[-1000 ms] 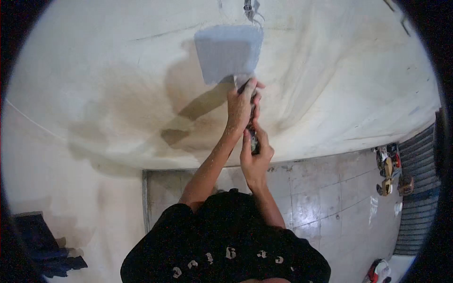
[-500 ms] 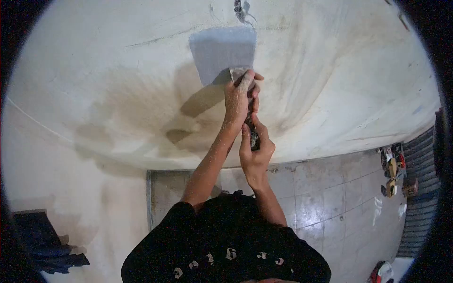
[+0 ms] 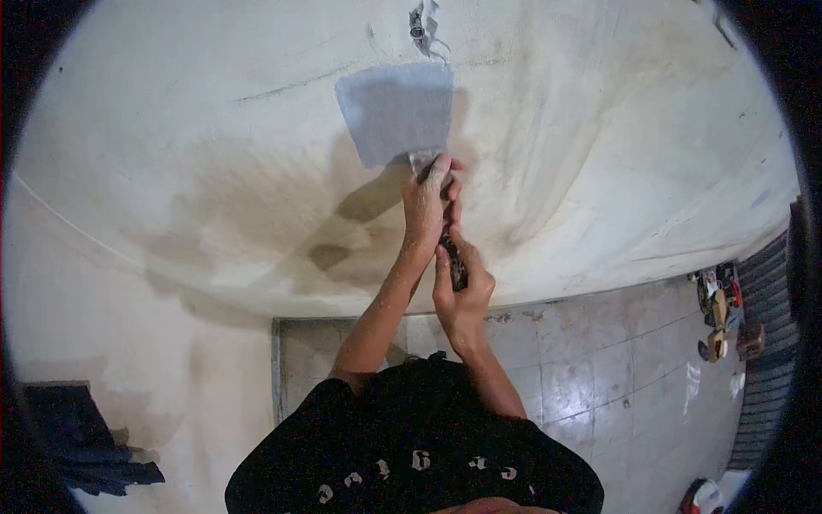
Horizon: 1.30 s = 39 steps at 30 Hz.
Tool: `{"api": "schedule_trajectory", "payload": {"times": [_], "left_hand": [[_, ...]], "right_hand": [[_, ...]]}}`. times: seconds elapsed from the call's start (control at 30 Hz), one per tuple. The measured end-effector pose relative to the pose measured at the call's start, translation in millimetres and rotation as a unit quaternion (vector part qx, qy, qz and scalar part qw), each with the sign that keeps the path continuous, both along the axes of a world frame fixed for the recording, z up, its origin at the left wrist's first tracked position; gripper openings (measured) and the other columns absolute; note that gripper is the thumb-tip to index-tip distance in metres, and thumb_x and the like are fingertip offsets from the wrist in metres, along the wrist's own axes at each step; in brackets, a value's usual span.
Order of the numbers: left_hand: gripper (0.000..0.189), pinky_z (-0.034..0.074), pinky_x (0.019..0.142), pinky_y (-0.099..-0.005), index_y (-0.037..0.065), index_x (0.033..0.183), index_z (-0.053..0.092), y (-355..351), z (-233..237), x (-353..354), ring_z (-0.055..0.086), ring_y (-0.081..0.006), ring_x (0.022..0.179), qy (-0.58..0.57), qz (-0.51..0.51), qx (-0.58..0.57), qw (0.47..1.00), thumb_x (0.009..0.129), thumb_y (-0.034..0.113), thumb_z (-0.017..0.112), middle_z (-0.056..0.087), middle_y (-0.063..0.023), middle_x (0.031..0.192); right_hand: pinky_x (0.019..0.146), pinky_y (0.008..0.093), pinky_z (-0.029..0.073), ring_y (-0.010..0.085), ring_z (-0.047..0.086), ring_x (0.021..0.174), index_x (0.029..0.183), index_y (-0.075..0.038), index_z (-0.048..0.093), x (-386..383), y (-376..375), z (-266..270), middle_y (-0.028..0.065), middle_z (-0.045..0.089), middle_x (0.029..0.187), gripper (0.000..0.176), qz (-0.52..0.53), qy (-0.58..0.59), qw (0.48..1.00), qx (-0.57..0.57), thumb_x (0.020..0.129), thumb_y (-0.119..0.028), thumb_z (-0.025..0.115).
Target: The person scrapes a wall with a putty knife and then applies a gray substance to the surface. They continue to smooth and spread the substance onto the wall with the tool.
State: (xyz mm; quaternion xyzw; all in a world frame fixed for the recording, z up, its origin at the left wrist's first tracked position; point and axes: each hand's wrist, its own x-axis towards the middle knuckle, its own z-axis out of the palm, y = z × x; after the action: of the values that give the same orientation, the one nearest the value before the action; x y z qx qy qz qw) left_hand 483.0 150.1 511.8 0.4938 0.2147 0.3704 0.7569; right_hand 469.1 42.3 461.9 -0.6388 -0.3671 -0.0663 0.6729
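Note:
Both hands grip one scraper [image 3: 422,159], its pale flat blade pressed to the wall at the lower right edge of a grey rectangular patch [image 3: 398,111]. My left hand [image 3: 424,206], dusted with pale specks, is closed around the upper part of the scraper, with the thumb lying along the blade. Below it, my right hand [image 3: 463,295] closes its fingers and thumb on the dark handle [image 3: 458,272]. Much of the tool is hidden by the fingers.
A small metal fitting [image 3: 417,24] sticks out of the stained wall [image 3: 556,128] above the patch. A tiled floor [image 3: 591,360] lies below. Assorted items [image 3: 717,313] stand by a corrugated shutter [image 3: 762,343] at right. Dark cloth [image 3: 81,437] is at lower left.
Both hands and the scraper have slid downward along the wall, so the blade now sits nearer the patch's lower edge. The camera view has also shifted slightly.

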Motion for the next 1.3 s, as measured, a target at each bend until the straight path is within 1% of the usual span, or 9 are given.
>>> {"api": "schedule_trajectory", "payload": {"times": [0.1,0.3,0.37,0.67,0.87,0.97,1.07,1.17,1.3], "left_hand": [[0.030,0.029,0.030,-0.0248,0.003,0.087,0.058,0,34,6,0.044,-0.0097,0.035,-0.048,0.012,0.051,0.998,0.095,0.032,0.054,0.045,0.0011,0.056],[0.030,0.029,0.030,-0.0252,0.002,0.087,0.057,4,19,8,0.043,-0.0109,0.035,-0.042,-0.006,0.011,0.999,0.095,0.031,0.054,0.044,0.0003,0.057],[0.029,0.030,0.030,-0.0253,0.002,0.087,0.058,-2,47,6,0.043,-0.0114,0.035,-0.051,-0.005,0.013,0.999,0.094,0.030,0.054,0.044,0.0001,0.057],[0.028,0.030,0.033,-0.0264,0.003,0.088,0.057,1,51,10,0.042,-0.0121,0.035,-0.067,-0.019,0.016,0.997,0.095,0.030,0.054,0.044,-0.0001,0.057],[0.026,0.032,0.032,-0.0266,0.003,0.088,0.057,4,37,11,0.044,-0.0126,0.035,-0.069,-0.022,0.011,0.997,0.095,0.028,0.053,0.045,-0.0008,0.057],[0.026,0.032,0.032,-0.0266,0.003,0.088,0.057,4,66,12,0.044,-0.0127,0.035,-0.083,-0.021,0.020,0.996,0.095,0.028,0.053,0.045,-0.0008,0.057],[0.026,0.031,0.032,-0.0270,0.004,0.088,0.057,1,71,14,0.044,-0.0129,0.035,-0.087,-0.016,0.003,0.996,0.095,0.029,0.054,0.045,-0.0008,0.056],[0.025,0.031,0.031,-0.0273,0.004,0.088,0.057,0,48,11,0.044,-0.0129,0.035,-0.074,-0.025,-0.003,0.997,0.095,0.028,0.053,0.045,-0.0009,0.057],[0.025,0.030,0.031,-0.0271,0.003,0.089,0.056,-2,70,10,0.044,-0.0129,0.035,-0.092,-0.019,-0.001,0.996,0.095,0.027,0.053,0.045,-0.0004,0.057]], "right_hand": [[0.069,0.0312,0.053,0.0244,0.071,0.083,0.116,0.003,0.060,4,5,17,0.0228,0.068,0.094,0.029,-0.001,0.001,1.000,0.018,0.087,-0.002,0.062],[0.065,0.0325,0.053,0.0270,0.070,0.077,0.114,0.001,0.061,4,-1,14,0.0233,0.067,0.091,0.028,-0.005,-0.009,1.000,0.003,0.086,-0.001,0.062],[0.065,0.0327,0.053,0.0278,0.070,0.078,0.114,0.001,0.061,8,0,35,0.0235,0.067,0.092,0.028,-0.015,-0.026,1.000,0.001,0.086,-0.001,0.062],[0.065,0.0328,0.053,0.0273,0.071,0.079,0.115,-0.001,0.061,8,-1,49,0.0227,0.068,0.092,0.029,-0.026,-0.055,0.998,0.023,0.086,-0.001,0.063],[0.067,0.0315,0.053,0.0265,0.071,0.082,0.116,0.000,0.060,4,-5,36,0.0224,0.068,0.096,0.031,-0.006,-0.005,1.000,-0.018,0.085,0.000,0.063],[0.070,0.0239,0.050,0.0085,0.063,0.080,0.114,0.005,0.060,10,-1,64,0.0178,0.070,0.091,0.027,-0.014,-0.031,0.999,-0.003,0.088,0.000,0.062],[0.067,0.0233,0.049,0.0071,0.061,0.077,0.115,0.005,0.060,14,2,61,0.0163,0.070,0.090,0.028,-0.035,-0.079,0.996,0.016,0.087,0.000,0.063],[0.065,0.0234,0.049,0.0075,0.061,0.076,0.115,0.004,0.061,7,-4,46,0.0156,0.070,0.088,0.028,-0.009,-0.019,1.000,-0.003,0.087,0.000,0.063],[0.066,0.0235,0.049,0.0077,0.061,0.075,0.115,0.004,0.061,10,-6,68,0.0173,0.070,0.090,0.028,-0.020,-0.042,0.999,-0.014,0.087,-0.001,0.063]]}}
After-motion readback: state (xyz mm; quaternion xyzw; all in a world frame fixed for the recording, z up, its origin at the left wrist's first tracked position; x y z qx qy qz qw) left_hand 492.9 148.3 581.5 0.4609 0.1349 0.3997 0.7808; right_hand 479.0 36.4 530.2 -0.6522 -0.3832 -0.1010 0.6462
